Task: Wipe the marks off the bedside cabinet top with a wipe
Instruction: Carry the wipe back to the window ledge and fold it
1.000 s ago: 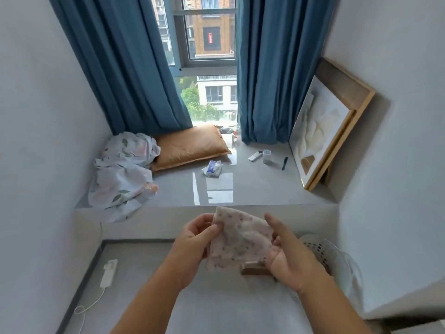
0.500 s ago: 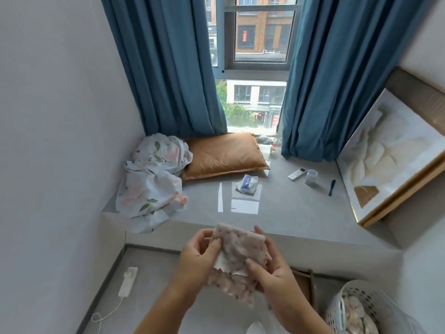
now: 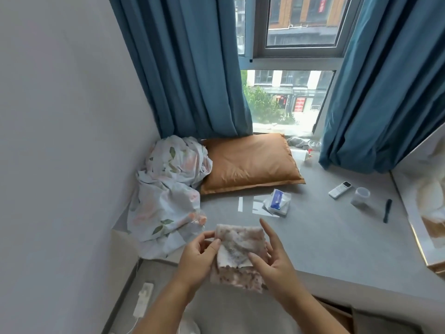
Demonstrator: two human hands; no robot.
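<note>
Both hands hold a stained, pink-speckled wipe (image 3: pixel 238 251) in front of me, above the edge of the grey window ledge (image 3: pixel 325 237). My left hand (image 3: pixel 197 256) pinches its left edge with thumb and fingers. My right hand (image 3: pixel 274 259) grips the right side, thumb pressed on a folded-over white flap. The wipe is partly folded and its lower part hangs down. No bedside cabinet top is in view.
On the ledge lie a crumpled floral sheet (image 3: pixel 168 196), an orange pillow (image 3: pixel 250 162), a wipes pack (image 3: pixel 277 201), a remote (image 3: pixel 340 189), a small cup (image 3: pixel 360 195) and a black pen (image 3: pixel 387 210). A framed picture (image 3: pixel 426 208) leans at right. A white power strip (image 3: pixel 143 300) lies on the floor.
The view has swung left and closer to the ledge. The wipe went from spread flat between both hands to folded over, with the hands drawn closer together.
</note>
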